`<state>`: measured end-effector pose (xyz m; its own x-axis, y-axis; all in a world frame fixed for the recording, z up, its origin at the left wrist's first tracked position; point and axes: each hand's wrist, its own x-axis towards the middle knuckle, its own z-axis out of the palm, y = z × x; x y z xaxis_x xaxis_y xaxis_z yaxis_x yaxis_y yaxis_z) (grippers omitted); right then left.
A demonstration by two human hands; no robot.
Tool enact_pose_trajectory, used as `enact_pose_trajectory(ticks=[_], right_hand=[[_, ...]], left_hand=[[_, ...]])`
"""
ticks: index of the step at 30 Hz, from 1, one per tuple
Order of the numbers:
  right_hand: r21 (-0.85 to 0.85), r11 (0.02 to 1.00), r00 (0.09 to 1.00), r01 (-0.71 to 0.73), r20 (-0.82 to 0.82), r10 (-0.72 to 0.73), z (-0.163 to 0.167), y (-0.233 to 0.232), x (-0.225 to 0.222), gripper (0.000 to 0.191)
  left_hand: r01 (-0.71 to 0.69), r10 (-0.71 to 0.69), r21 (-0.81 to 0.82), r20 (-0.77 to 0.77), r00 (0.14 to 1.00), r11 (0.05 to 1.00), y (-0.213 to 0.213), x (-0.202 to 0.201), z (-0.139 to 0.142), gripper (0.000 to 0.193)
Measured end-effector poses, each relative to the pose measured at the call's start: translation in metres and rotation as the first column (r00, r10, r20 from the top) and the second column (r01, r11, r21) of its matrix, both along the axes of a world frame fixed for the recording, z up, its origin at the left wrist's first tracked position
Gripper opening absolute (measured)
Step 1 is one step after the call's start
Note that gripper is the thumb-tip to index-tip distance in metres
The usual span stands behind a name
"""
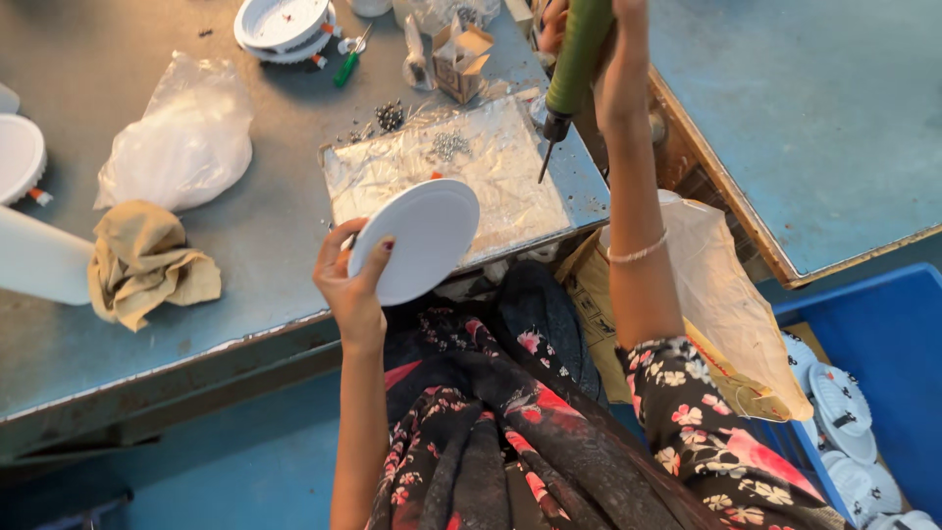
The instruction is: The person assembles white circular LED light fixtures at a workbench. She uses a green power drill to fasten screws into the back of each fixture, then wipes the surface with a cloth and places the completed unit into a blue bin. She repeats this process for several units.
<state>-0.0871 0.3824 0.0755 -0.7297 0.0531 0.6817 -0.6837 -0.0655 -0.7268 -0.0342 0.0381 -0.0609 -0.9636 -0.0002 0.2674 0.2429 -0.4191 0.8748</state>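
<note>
Table [245,245], grey metal and scuffed, filled the upper left of the view, with a second table [814,128] at two o'clock and a blue crate [883,344] of white round housings [839,397] at four o'clock. On the grey table lay a crumpled clear plastic bag [182,137] at ten o'clock, a tan rag [147,260] at nine o'clock just below it, and a foil-covered tray [471,182] near the centre carrying a small heap of screws [448,146]. A small open cardboard box [461,59] and a green-handled screwdriver [346,67] sat at twelve o'clock beside a stack of white fixtures [285,27].

The person's left hand [348,280] held a white round disc [415,238] by its lower left rim, thumb across the face and fingers behind, the grip closed on it; the disc was tilted up off the table's near edge, overlapping the tray's lower side. The right hand [613,49] was raised at one o'clock, its grip wrapped around a green powered screwdriver [579,54], whose bit [545,162] pointed down over the tray's right end, apart from the disc.

By the look of it, the work stood between fastenings: disc lifted, driver clear. A next move would seem to call for seating the disc flat and bringing the bit square onto a screw.
</note>
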Motion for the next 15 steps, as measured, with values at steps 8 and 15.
enact_pose_trajectory(ticks=[8, 15], right_hand=[[0.308, 0.951, 0.82, 0.013, 0.541, -0.186, -0.099, -0.086, 0.095, 0.074], [-0.024, 0.995, 0.855, -0.093, 0.51, 0.092, -0.102, -0.102, 0.103, 0.046]], left_hand=[[0.057, -0.086, 0.454, 0.045, 0.995, 0.889, 0.013, 0.002, 0.01, 0.037], [0.125, -0.232, 0.616, 0.097, 0.968, 0.777, 0.026, 0.0, 0.005, 0.055]])
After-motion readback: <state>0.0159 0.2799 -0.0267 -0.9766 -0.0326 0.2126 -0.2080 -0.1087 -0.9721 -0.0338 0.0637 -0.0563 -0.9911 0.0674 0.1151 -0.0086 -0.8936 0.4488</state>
